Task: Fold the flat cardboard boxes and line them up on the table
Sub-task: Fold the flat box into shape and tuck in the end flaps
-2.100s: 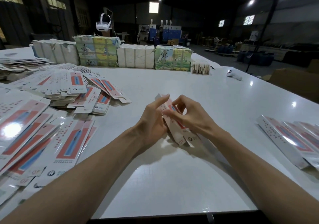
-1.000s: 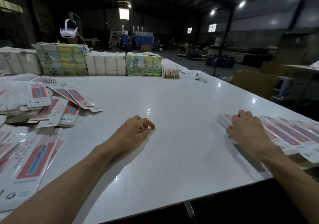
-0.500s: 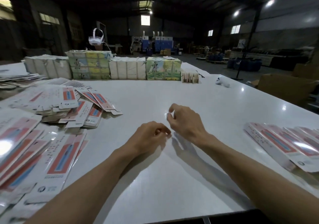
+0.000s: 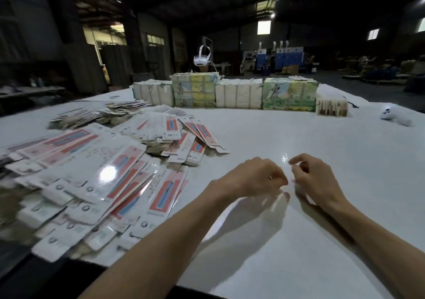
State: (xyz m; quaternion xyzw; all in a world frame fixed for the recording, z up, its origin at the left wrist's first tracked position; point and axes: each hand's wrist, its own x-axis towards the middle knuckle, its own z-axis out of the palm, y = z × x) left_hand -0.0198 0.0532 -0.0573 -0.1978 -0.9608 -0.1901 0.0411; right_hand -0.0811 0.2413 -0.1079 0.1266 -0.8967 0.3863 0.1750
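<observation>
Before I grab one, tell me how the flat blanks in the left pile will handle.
Probably light and bendy: the flat blanks are thin sheets. Likely slippery: their glossy faces show glare, and the pile lies fanned askew.

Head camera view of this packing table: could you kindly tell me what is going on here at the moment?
A person is folding cartons at a white table. Right now the left hand and right hand hover close together above bare tabletop, fingers curled, with no carton in either. A large heap of flat cartons lies to the left, not yet folded. Wrapped bundles stand in a row along the far edge.
</observation>
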